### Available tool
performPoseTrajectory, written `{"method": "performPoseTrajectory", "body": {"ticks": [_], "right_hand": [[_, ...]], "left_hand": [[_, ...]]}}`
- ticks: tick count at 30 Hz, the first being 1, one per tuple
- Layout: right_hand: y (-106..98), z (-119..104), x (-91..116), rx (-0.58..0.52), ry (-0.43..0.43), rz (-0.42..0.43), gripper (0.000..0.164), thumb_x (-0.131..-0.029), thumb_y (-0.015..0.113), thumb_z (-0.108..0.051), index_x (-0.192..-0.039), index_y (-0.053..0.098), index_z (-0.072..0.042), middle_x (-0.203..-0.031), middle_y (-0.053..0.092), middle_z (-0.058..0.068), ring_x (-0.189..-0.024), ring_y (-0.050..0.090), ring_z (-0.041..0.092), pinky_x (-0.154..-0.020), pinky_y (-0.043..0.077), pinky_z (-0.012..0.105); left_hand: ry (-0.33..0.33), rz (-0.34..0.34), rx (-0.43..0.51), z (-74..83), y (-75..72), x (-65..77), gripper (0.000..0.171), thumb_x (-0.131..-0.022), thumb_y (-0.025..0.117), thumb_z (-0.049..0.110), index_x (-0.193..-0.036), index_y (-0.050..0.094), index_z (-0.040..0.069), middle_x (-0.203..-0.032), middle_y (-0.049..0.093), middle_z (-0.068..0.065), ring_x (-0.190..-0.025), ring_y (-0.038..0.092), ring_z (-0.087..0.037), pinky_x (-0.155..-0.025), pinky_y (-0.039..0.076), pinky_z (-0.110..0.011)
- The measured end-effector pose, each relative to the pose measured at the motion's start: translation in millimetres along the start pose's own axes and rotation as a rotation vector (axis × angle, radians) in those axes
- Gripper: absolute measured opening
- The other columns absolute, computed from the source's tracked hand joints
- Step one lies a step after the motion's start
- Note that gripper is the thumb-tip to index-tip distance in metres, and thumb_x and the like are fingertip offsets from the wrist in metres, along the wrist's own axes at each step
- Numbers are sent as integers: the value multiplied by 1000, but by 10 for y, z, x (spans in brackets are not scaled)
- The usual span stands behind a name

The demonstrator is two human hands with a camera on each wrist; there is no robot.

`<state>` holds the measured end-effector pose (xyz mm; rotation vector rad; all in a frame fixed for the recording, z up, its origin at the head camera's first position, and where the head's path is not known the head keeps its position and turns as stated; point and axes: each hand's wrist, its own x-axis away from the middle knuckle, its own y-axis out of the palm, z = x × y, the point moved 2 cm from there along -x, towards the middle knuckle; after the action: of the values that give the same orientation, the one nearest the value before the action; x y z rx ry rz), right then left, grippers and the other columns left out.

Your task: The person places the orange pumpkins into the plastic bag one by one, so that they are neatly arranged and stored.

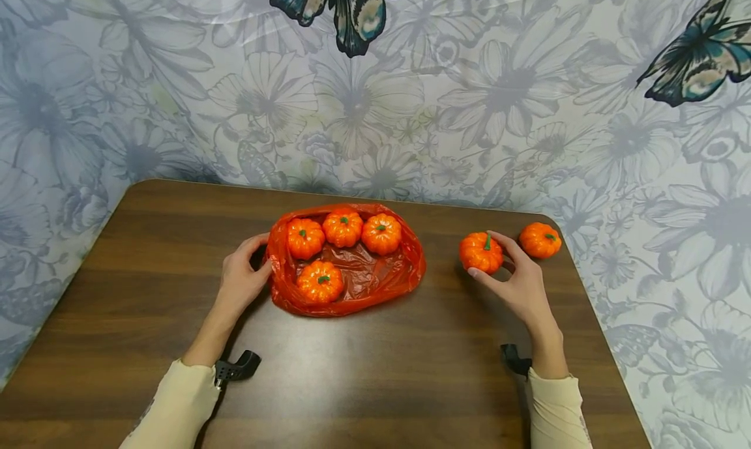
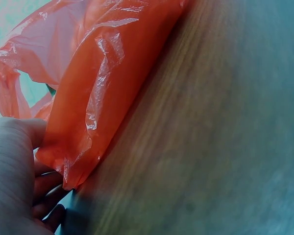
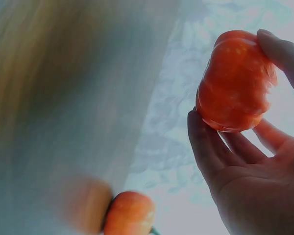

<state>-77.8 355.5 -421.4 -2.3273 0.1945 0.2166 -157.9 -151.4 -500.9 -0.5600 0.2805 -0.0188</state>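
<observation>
My left hand (image 1: 242,278) grips the left side of a red plastic bag (image 1: 352,307), its thumb on the near side and fingers behind the film. The bag's mouth is spread wide. Inside it sit several small orange toy pumpkins, one pumpkin (image 1: 320,282) nearer the front and the others along the back. To the right of the bag, my right hand (image 1: 524,289) holds another small pumpkin (image 1: 480,253) between thumb and fingertips, its green stem up. In the right wrist view this held pumpkin (image 3: 235,83) appears raised off the table.
One more pumpkin (image 1: 540,240) lies near the back right corner of the brown wooden table (image 1: 375,384), just beyond my right hand. A light cloth (image 1: 375,123) printed with flowers and butterflies hangs behind the table and beside it.
</observation>
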Motion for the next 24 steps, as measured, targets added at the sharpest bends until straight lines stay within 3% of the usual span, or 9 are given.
{"method": "performPoseTrajectory", "body": {"ticks": [6, 12, 14, 24], "right_hand": [[132, -231, -18, -17, -47, -35, 81, -81, 94, -22, -152, 55, -22, -142, 65, 4, -121, 66, 22, -101, 45, 8], [293, -419, -65, -25, -87, -83, 82, -81, 93, -25, -153, 53, -17, -146, 63, 7, -125, 67, 29, -107, 55, 46], [345, -477, -74, -36, -104, -95, 83, -81, 93, -25, -153, 53, -15, -146, 63, 8, -125, 67, 30, -105, 54, 53], [589, -778, -178, -54, -192, -142, 82, -82, 92, -25, -153, 53, -9, -148, 62, 7, -128, 66, 26, -104, 56, 49]], "left_hand": [[-4, 0, -3, 4, 2, -5, 35, -92, 72, 4, -126, 69, -2, -133, 68, -24, -130, 61, -44, -114, 41, -63], [-10, -1, -8, -2, 19, -3, 36, -92, 72, 5, -127, 69, -1, -134, 68, -23, -130, 61, -43, -114, 42, -61], [-11, -4, -11, -7, 30, 6, 35, -92, 72, 5, -127, 69, 0, -133, 69, -22, -130, 61, -42, -113, 43, -59], [-3, 18, -6, -13, 12, -6, 35, -90, 73, 5, -126, 71, 2, -132, 70, -20, -129, 62, -41, -112, 44, -56]]}}
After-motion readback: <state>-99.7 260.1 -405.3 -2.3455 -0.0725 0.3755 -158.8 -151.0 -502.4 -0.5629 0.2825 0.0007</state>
